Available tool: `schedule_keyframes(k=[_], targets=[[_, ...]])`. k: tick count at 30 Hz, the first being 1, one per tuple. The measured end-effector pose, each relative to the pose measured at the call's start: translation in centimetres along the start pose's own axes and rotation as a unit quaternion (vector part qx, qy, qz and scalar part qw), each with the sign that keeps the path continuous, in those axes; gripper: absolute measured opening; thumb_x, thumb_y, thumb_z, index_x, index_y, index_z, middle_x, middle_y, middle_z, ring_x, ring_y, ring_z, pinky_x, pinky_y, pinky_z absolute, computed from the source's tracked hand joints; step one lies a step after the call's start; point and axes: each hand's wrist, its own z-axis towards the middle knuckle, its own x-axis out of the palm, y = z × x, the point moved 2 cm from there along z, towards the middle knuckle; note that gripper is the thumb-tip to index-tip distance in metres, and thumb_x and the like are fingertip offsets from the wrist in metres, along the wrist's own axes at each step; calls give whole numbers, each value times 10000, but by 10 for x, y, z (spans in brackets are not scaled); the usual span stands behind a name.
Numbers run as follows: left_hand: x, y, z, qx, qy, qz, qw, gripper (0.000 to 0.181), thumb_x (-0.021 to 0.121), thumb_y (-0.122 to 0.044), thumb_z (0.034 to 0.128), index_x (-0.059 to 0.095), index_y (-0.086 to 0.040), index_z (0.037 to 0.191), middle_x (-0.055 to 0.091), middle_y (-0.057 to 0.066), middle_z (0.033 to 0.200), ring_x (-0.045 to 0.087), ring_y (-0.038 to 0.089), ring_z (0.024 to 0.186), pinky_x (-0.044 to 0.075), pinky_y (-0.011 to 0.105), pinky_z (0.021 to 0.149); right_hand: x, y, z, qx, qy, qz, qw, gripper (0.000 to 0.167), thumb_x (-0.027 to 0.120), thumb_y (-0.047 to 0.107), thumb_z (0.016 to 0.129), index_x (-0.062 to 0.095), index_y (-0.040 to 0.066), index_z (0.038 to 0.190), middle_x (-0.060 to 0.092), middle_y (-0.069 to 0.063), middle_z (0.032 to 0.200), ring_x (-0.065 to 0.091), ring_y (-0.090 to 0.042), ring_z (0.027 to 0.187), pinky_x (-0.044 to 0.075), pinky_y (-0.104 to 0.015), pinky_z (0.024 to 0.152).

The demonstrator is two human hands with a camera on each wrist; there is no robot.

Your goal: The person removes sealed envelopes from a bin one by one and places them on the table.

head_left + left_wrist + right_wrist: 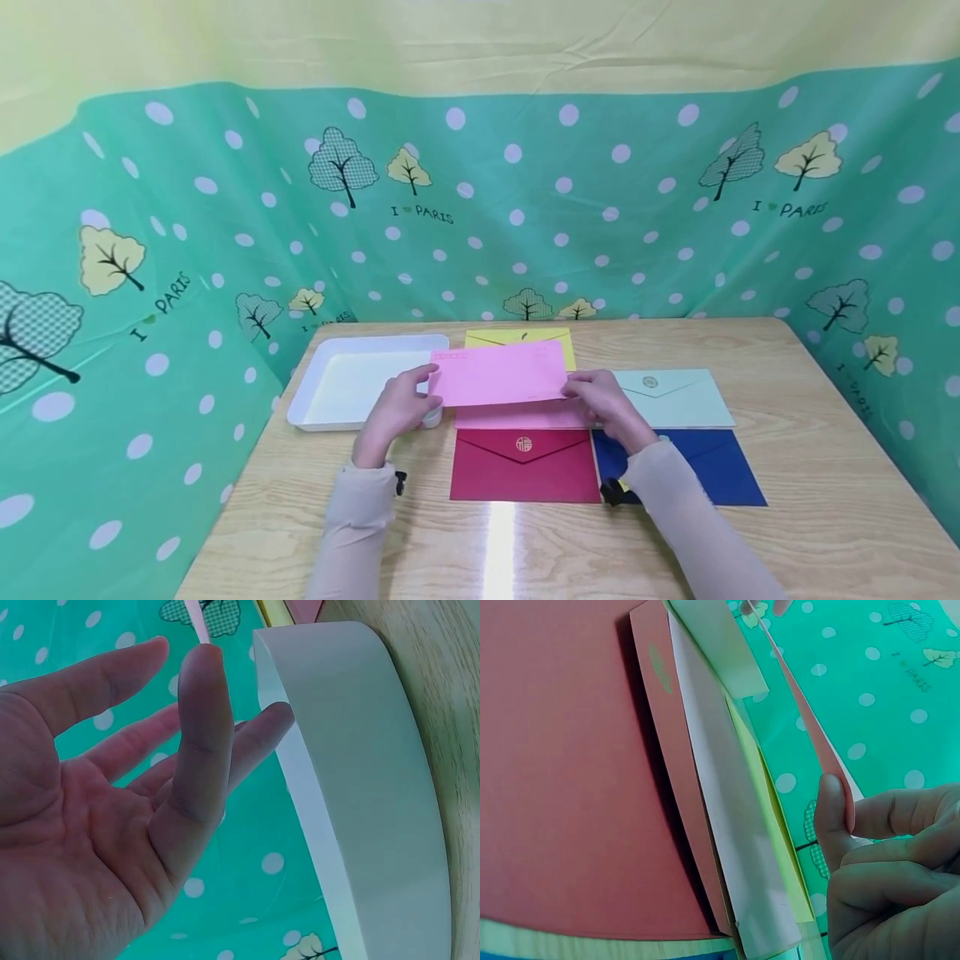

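A pink envelope (498, 375) is held up flat above the envelopes on the table, its face with faint print toward me. My right hand (602, 398) pinches its right end between thumb and index finger, as the right wrist view shows. At the other end is my left hand (402, 407). In the left wrist view a fingertip (202, 656) meets the paper's edge, while the thumb stands apart from it. Below the held sheet lies another pink envelope (517, 417), partly covered.
A white tray (306, 398) stands left of the envelopes. Around the pink one lie a yellow envelope (487, 338), a mint envelope (686, 398), a dark red envelope (495, 471) and a navy envelope (731, 475). A patterned cloth (517, 208) hangs behind the wooden table (840, 500).
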Motion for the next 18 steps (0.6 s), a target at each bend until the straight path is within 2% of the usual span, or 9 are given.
schedule_keyframes(k=[6, 12, 15, 18], targets=[[-1, 1, 1, -2, -18, -79, 10000, 619, 719, -59, 988, 495, -72, 1564, 506, 247, 1534, 675, 372, 1142, 585, 318, 642, -4, -2, 1, 39, -52, -6, 10000, 377, 708, 127, 960, 714, -33, 1301, 689, -208, 1286, 374, -134, 508, 318, -249, 494], [-2, 0, 1, 162, -271, 28, 9995, 596, 735, -85, 985, 519, -59, 1539, 557, 245, 1487, 668, 399, 1185, 612, 389, 764, -11, -4, 1, 11, 10, 99, 9999, 393, 695, 130, 977, 688, -57, 1323, 629, -245, 1374, 395, -142, 508, 335, -246, 497], [-2, -1, 0, 156, -375, 162, 9990, 454, 747, -109, 982, 626, -46, 1415, 629, 210, 1403, 678, 371, 1156, 597, 447, 857, -14, -6, 1, 26, 56, 148, 9999, 423, 691, 123, 977, 664, -67, 1354, 583, -255, 1448, 373, -118, 476, 323, -233, 485], [-1, -3, 0, 141, -452, 276, 9985, 249, 757, -119, 974, 704, -33, 1202, 704, 151, 1249, 683, 332, 1108, 574, 475, 893, -18, -8, 1, 60, 78, 186, 9998, 439, 686, 118, 979, 646, -69, 1374, 620, -241, 1381, 360, -104, 462, 311, -231, 480]])
